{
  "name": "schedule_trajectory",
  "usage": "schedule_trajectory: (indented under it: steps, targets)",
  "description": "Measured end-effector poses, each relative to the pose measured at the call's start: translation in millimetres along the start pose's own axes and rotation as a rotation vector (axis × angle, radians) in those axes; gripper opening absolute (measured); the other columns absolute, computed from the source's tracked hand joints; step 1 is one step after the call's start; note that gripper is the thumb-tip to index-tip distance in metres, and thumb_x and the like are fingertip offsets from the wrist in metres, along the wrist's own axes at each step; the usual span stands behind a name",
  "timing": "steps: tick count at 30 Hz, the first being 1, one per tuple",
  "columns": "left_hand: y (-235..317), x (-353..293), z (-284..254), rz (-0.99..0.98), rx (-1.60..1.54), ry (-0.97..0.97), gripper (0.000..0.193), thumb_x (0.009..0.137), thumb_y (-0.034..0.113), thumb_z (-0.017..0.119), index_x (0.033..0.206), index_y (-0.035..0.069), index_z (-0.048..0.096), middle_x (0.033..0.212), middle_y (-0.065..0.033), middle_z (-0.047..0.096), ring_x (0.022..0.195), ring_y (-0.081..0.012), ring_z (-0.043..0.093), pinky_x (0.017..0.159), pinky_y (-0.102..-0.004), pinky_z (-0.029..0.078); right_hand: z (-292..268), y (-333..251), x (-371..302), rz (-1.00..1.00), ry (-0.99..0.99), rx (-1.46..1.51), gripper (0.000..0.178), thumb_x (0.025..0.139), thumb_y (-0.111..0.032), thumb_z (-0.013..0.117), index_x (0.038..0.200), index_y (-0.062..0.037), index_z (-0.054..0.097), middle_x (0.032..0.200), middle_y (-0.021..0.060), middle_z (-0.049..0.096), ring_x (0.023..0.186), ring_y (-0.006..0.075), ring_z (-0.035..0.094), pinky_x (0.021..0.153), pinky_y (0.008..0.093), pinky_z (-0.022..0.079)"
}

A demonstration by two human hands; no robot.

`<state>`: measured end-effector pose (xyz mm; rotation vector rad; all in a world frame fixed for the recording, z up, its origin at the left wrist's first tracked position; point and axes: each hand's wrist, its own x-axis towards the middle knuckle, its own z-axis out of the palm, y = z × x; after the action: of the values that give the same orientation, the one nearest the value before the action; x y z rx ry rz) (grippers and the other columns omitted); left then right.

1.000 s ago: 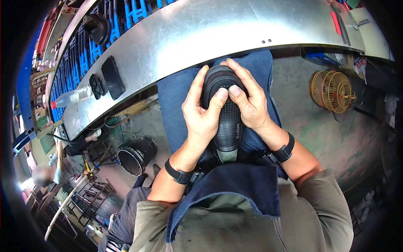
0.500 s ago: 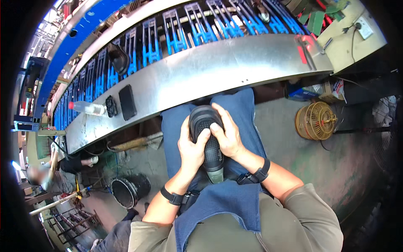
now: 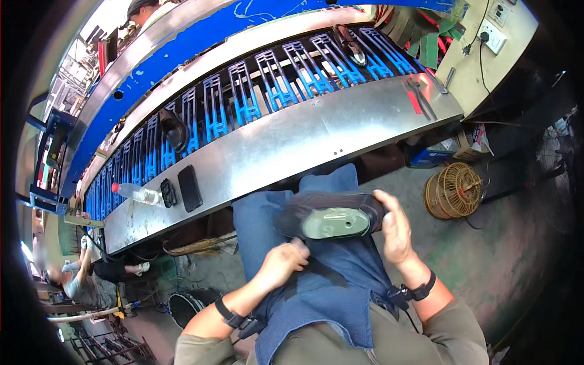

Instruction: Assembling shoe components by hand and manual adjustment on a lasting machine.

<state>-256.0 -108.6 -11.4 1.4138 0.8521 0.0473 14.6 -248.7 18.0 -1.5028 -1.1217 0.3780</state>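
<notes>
A black shoe [image 3: 292, 214] lies sideways over my lap, blurred by motion. The pale green last [image 3: 336, 223] inside it faces up, with a small dark hole near one end. My right hand [image 3: 395, 228] grips the shoe's right end, fingers on the far side. My left hand [image 3: 284, 263] is just below the shoe's left part, apart from it, with its fingers curled in and the fingertips blurred. I see nothing in it. Beneath the shoe, a blue apron [image 3: 261, 228] covers my legs.
Beyond my knees runs a metal bench top [image 3: 274, 149] with a phone [image 3: 190, 188], a small black object [image 3: 168, 193], a bottle [image 3: 139, 193] and pincers [image 3: 421, 100]. Behind it, blue racks [image 3: 214, 112] hold dark shoes [image 3: 174, 129]. A bucket [image 3: 185, 307] and a wicker basket [image 3: 453, 190] flank me.
The shoe has turned from sole up and upright to sideways with the last showing. My left hand has let go and dropped below it; my right hand has moved right with it.
</notes>
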Motion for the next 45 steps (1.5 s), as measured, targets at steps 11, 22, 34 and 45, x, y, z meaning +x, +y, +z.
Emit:
schedule_trajectory:
  steps: [11,22,34,45]
  targets:
    - [37.6,109.3,-16.7,0.574,0.648,0.091,0.093,0.069,0.043,0.087,0.136,-0.004,0.044,0.129,-0.0242,0.058,0.121,-0.0419,0.057,0.104,-0.0474,0.045,59.9,93.5,65.6,0.353,0.078,0.081,0.055,0.109,-0.033,0.024,0.116,0.0033,0.064,0.107,0.0176,0.070,0.103,0.0275,0.066,0.092,0.0354,0.050]
    - [95.6,287.9,-340.1,0.108,0.183,0.953,0.072,0.078,0.032,0.085,0.129,-0.005,0.051,0.113,-0.0174,0.067,0.102,-0.0257,0.065,0.090,-0.0379,0.052,9.9,319.9,462.9,0.228,-0.010,-0.865,0.084,0.091,-0.042,0.068,0.155,-0.0054,0.029,0.154,0.0282,0.035,0.135,0.0436,0.043,0.111,0.0473,0.038]
    - [220.6,267.4,-240.9,0.783,1.136,0.341,0.059,0.077,0.013,0.077,0.131,0.000,0.056,0.144,-0.0263,0.045,0.131,-0.0450,0.048,0.107,-0.0480,0.044,3.9,327.1,485.6,0.660,0.078,0.011,0.062,0.085,-0.038,0.071,0.132,-0.0046,0.048,0.105,0.0182,0.066,0.081,0.0286,0.070,0.064,0.0380,0.059]
    - [446.1,210.9,-247.7,1.097,1.543,0.817,0.028,0.085,0.027,0.073,0.082,0.000,0.066,0.082,-0.0223,0.065,0.084,-0.0407,0.062,0.079,-0.0496,0.048,37.4,143.8,137.4,0.200,0.023,-0.488,0.071,0.080,-0.032,0.074,0.139,-0.0006,0.050,0.131,0.0263,0.054,0.114,0.0446,0.059,0.099,0.0483,0.049]
